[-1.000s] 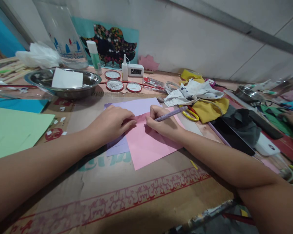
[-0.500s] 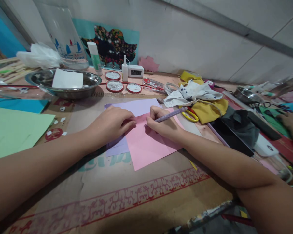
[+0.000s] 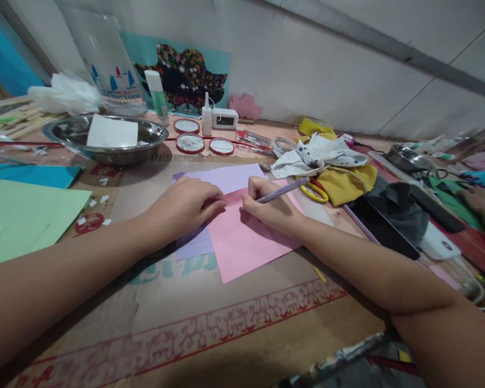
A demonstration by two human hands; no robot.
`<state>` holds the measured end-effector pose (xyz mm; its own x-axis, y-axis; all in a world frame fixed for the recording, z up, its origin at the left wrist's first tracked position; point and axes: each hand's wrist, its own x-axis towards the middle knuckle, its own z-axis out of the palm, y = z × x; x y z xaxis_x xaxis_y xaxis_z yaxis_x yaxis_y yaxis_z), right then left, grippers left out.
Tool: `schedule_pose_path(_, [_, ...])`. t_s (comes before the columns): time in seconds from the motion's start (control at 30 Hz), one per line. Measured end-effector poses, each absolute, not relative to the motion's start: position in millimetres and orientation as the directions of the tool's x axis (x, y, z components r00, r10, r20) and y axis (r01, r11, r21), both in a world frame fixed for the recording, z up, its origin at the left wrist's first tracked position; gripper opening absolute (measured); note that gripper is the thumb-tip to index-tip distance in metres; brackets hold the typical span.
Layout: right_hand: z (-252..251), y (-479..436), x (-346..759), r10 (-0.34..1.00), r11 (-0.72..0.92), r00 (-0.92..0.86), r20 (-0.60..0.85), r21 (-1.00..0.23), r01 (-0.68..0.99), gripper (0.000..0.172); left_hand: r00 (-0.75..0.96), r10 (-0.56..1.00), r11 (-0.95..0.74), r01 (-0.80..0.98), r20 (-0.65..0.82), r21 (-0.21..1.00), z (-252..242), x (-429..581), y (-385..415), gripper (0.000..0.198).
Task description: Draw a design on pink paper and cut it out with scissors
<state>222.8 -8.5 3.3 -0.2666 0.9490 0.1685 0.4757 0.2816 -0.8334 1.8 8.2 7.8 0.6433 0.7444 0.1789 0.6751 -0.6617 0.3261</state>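
My right hand [image 3: 272,207] is closed round a purple pen [image 3: 283,189], its tip down at a sheet of pink paper [image 3: 242,245]. The pen slants up to the right. On the left edge of the pink paper, my left hand [image 3: 188,207] has its thumb and forefinger drawn together, with the other fingers curled and partly hidden. Beneath the pink paper lies a purple sheet [image 3: 230,175], which shows at the back and on the left.
A metal bowl [image 3: 153,141], a glue stick [image 3: 157,94], a small white bottle [image 3: 206,118] and red-rimmed dishes stand behind. Green paper [image 3: 28,215] lies left. Yellow-handled scissors [image 3: 316,192], cloths and a phone [image 3: 382,226] lie right. Another person's hand [image 3: 479,202] shows far right.
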Motion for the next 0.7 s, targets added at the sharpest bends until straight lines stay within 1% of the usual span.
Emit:
schedule_pose_path(0.23, [1, -6, 224, 0.933, 0.336, -0.281, 0.223, -0.816, 0.469, 0.027, 0.643, 0.745, -0.661, 0.679, 0.177, 0.318, 7, 2, 8, 0.026])
schedule_pose_path(0.33, [1, -8, 224, 0.935, 0.327, -0.284, 0.213, -0.828, 0.455, 0.029, 0.644, 0.744, -0.662, 0.678, 0.176, 0.318, 8, 2, 8, 0.026])
schedule_pose_path(0.4, [4, -11, 225, 0.937, 0.323, -0.264, 0.228, -0.854, 0.408, 0.029, 0.645, 0.742, -0.666, 0.679, 0.183, 0.308, 9, 2, 8, 0.028])
schedule_pose_path(0.47, [9, -12, 227, 0.929, 0.357, -0.220, 0.297, -0.873, 0.333, 0.025, 0.644, 0.739, -0.672, 0.681, 0.199, 0.293, 11, 2, 7, 0.029])
schedule_pose_path(0.53, [15, -9, 231, 0.911, 0.410, -0.169, 0.377, -0.872, 0.268, 0.019, 0.619, 0.749, -0.663, 0.691, 0.238, 0.288, 13, 1, 6, 0.030])
schedule_pose_path(0.57, [18, -6, 233, 0.899, 0.438, -0.146, 0.413, -0.862, 0.254, 0.020, 0.594, 0.757, -0.653, 0.700, 0.271, 0.289, 14, 0, 5, 0.030])
schedule_pose_path(0.7, [26, 9, 245, 0.848, 0.524, -0.096, 0.522, -0.793, 0.311, 0.032, 0.473, 0.768, -0.617, 0.728, 0.432, 0.300, 17, -4, 1, 0.028])
